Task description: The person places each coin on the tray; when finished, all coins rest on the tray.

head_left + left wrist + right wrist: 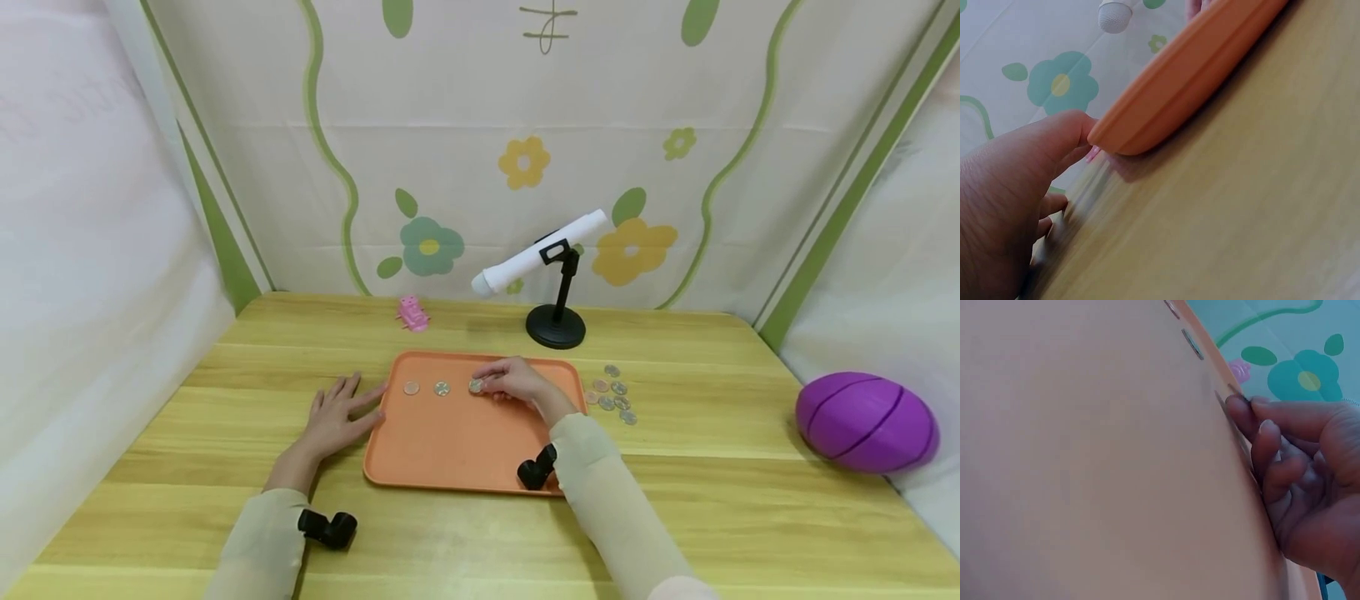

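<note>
An orange tray (457, 450) lies on the wooden table, with a copper-coloured coin (411, 388) and a silver coin (442, 388) spaced along its far part. To the right of these, my right hand (517, 382) pinches another silver coin (476, 386) between thumb and finger, low over the tray. The right wrist view shows that coin (1239, 393) tilted at the fingertips. My left hand (337, 425) rests on the table with fingers spread, thumb and index finger at the tray's left rim. In the left wrist view a fingertip meets the tray's edge (1166, 87).
Several loose coins (622, 402) lie on the table just right of the tray. Behind it stand a white microphone (536, 257) on a black stand (556, 326) and a small pink toy (412, 313). A purple ball (866, 422) sits at the far right, near the curtain.
</note>
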Available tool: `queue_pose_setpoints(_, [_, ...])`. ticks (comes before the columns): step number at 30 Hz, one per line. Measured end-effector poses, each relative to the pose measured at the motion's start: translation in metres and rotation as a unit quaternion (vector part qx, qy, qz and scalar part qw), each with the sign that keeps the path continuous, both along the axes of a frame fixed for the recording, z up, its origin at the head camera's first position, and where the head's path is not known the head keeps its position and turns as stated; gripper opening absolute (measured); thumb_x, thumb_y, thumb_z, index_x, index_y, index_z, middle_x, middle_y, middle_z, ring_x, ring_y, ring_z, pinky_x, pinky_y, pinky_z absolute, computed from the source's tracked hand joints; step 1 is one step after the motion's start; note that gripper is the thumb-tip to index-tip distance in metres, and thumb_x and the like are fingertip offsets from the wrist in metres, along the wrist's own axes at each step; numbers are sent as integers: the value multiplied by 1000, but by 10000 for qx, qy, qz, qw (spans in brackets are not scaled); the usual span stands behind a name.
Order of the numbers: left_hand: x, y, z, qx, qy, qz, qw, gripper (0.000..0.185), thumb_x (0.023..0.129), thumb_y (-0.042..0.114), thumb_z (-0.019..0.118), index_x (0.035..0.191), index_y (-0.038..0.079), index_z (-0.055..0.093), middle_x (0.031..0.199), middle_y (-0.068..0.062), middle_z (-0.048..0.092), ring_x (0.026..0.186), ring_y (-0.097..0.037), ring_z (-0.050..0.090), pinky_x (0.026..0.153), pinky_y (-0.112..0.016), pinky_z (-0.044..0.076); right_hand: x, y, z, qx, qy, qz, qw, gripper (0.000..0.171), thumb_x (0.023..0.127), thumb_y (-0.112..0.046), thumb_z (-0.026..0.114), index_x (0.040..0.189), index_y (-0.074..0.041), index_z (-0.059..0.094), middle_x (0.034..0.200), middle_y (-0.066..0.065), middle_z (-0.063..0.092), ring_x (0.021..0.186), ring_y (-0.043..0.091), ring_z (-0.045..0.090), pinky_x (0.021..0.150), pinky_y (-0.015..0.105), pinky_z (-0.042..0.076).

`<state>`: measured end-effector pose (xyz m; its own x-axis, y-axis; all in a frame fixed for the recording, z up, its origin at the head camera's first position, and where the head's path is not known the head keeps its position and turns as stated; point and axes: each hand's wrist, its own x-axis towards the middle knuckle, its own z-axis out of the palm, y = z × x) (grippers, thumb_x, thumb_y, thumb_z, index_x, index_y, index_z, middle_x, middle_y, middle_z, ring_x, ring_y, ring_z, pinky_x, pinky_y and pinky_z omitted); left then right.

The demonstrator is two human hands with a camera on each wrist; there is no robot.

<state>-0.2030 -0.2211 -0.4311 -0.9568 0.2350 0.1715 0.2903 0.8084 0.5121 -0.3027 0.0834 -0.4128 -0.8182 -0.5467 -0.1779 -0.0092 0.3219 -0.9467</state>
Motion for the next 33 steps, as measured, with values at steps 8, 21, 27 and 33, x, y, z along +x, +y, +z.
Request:
queue_pose_setpoints(8, [0, -2, 1, 7, 63, 10, 10000, 53, 83, 42, 51, 129, 17, 44, 136, -26, 19, 123, -44, 7, 90, -61, -1, 5, -8, 8, 190, -8, -112, 9998, 25, 82, -3, 57, 106, 1, 61, 95, 8, 62, 57, 14, 49, 52, 24, 42])
queue_pose_setpoints(21, [-1, -1, 0, -10, 0, -7, 10000, 53, 84, 43, 50, 130, 18, 43, 136, -26, 18, 123, -43, 6, 90, -60, -2, 7, -1, 9, 4, 72, 37, 10000, 25, 82, -4, 57, 106, 3, 60, 93, 11, 62, 60, 16, 48, 52, 24, 38])
queue_pose_setpoints(27, [0, -1, 0, -25, 65, -19, 10000, 53, 84, 42, 51, 129, 17, 44, 136, -27, 19, 123, -44, 7, 90, -61, -1, 2, 8, 3, -75, -157, 170, 9997, 32, 81, -18, 61, 110, -6, 60, 87, 7, 61, 58, 16, 46, 52, 24, 39])
queue_pose_setpoints(33, [0, -1, 0, -27, 79, 3, 10000, 53, 84, 43, 50, 129, 16, 44, 136, -26, 19, 123, -43, 8, 91, -60, -1, -1, 24, 13, -134, 83, 18, 9999, 35, 81, -15, 61, 113, 0, 57, 90, 15, 59, 60, 21, 47, 53, 27, 39])
